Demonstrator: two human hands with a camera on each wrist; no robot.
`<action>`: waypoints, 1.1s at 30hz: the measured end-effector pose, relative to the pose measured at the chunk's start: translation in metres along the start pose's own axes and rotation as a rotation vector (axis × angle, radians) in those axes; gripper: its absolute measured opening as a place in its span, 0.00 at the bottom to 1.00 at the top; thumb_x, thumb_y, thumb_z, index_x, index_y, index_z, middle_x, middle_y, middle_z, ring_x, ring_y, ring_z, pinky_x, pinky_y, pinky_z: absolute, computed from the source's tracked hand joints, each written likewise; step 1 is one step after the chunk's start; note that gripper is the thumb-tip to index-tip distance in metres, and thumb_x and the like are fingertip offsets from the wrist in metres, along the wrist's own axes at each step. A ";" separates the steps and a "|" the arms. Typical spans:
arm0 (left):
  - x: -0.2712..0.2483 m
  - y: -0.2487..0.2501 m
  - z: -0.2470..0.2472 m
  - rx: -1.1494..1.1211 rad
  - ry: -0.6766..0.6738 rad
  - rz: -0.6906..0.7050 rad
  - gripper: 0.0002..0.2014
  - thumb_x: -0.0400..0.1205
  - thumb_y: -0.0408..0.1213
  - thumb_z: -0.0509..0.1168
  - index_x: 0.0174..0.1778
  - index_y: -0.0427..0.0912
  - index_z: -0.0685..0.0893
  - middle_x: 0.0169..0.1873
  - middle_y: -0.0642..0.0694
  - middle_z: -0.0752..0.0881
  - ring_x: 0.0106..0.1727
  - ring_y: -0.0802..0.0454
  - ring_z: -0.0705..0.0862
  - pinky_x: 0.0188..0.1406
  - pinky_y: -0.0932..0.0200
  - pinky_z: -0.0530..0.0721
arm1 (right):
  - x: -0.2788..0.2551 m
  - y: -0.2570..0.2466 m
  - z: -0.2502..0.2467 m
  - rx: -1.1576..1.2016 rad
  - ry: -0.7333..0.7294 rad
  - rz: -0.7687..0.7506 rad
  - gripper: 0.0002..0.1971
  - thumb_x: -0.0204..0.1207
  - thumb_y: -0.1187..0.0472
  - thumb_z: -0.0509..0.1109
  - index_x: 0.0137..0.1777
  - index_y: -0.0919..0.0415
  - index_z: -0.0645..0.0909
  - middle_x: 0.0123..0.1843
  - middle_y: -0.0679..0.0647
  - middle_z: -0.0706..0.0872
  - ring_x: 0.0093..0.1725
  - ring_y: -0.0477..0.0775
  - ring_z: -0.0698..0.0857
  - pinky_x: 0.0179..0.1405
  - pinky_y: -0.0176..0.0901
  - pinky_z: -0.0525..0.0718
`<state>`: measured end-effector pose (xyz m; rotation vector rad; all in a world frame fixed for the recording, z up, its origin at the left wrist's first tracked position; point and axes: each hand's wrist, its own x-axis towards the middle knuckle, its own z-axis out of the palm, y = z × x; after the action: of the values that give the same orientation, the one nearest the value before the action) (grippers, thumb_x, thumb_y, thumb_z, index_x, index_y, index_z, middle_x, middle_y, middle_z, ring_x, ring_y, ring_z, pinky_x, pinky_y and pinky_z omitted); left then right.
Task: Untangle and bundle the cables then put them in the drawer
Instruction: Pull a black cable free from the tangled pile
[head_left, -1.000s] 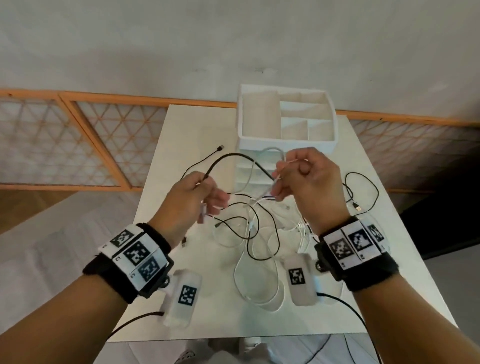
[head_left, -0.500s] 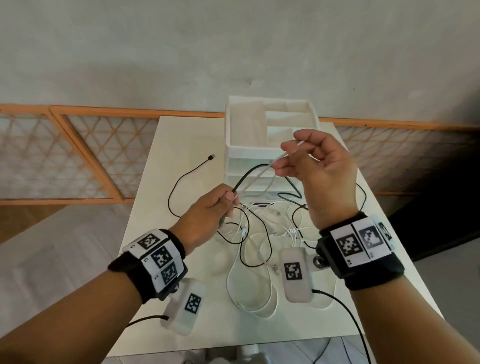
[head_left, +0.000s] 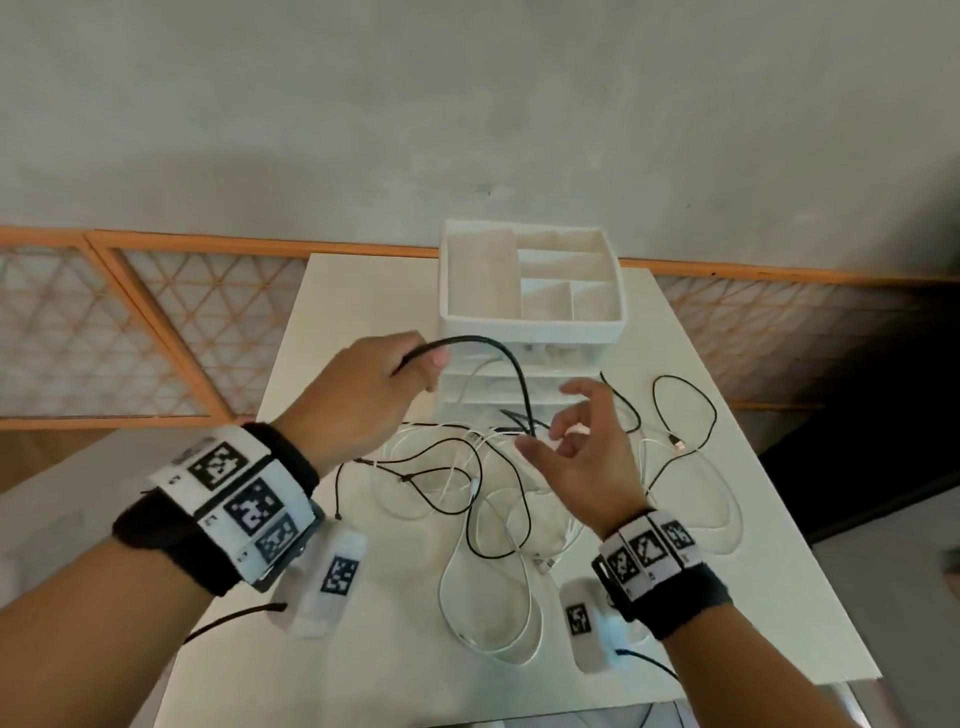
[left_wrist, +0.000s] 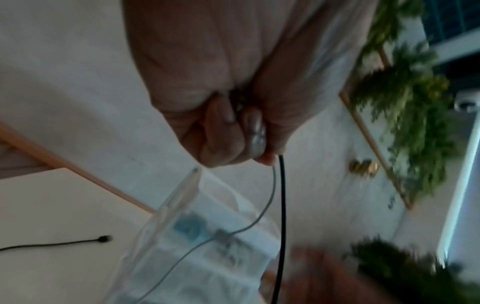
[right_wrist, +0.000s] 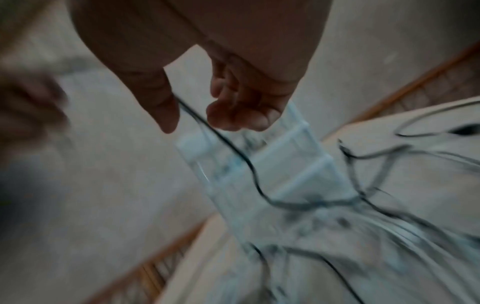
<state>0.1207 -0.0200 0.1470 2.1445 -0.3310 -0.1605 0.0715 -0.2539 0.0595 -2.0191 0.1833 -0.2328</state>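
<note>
My left hand (head_left: 423, 366) is raised in front of the white drawer unit (head_left: 524, 384) and grips a black cable (head_left: 511, 364), which arcs right and drops into the tangle (head_left: 483, 493) of black and white cables on the white table (head_left: 363, 675). The left wrist view shows the left hand (left_wrist: 249, 131) closed on the black cable (left_wrist: 281, 205) together with a thin white cable (left_wrist: 270, 195). My right hand (head_left: 550, 431) hovers over the tangle with loosely curled fingers. In the blurred right wrist view, a black cable (right_wrist: 233, 150) passes between thumb and fingers of the right hand (right_wrist: 192, 115) untouched.
The drawer unit carries an open divided tray (head_left: 530, 325) on top. A separate black cable loop (head_left: 685, 410) with a plug lies on the table's right side. White cable loops (head_left: 457, 597) reach toward the near edge. An orange lattice partition (head_left: 130, 332) stands behind.
My left hand has lifted the black cable up and away, to drawer height. My right hand has let go of the white cable end and dropped toward the tangle.
</note>
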 end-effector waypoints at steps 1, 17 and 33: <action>0.000 -0.003 0.006 0.116 -0.023 -0.033 0.18 0.87 0.52 0.59 0.35 0.47 0.81 0.21 0.55 0.74 0.21 0.54 0.69 0.24 0.57 0.67 | 0.005 -0.020 -0.002 0.117 -0.007 -0.083 0.28 0.68 0.62 0.84 0.62 0.47 0.73 0.40 0.51 0.79 0.26 0.51 0.74 0.28 0.40 0.79; 0.014 0.033 -0.040 -0.820 0.123 0.093 0.19 0.86 0.54 0.59 0.34 0.45 0.76 0.22 0.53 0.62 0.20 0.58 0.61 0.19 0.63 0.60 | 0.047 0.045 -0.002 -0.603 -0.224 0.355 0.22 0.81 0.40 0.65 0.44 0.57 0.90 0.47 0.57 0.92 0.50 0.60 0.89 0.55 0.48 0.86; 0.018 -0.090 0.015 0.013 0.285 -0.394 0.30 0.82 0.67 0.55 0.30 0.42 0.67 0.26 0.46 0.72 0.31 0.44 0.72 0.33 0.51 0.69 | 0.108 -0.072 -0.088 -0.059 0.372 -0.113 0.20 0.75 0.30 0.67 0.50 0.46 0.78 0.48 0.51 0.89 0.44 0.59 0.89 0.45 0.57 0.89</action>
<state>0.1505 0.0108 0.0641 2.1886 0.2588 -0.0736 0.1565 -0.3236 0.1712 -2.0322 0.3122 -0.6829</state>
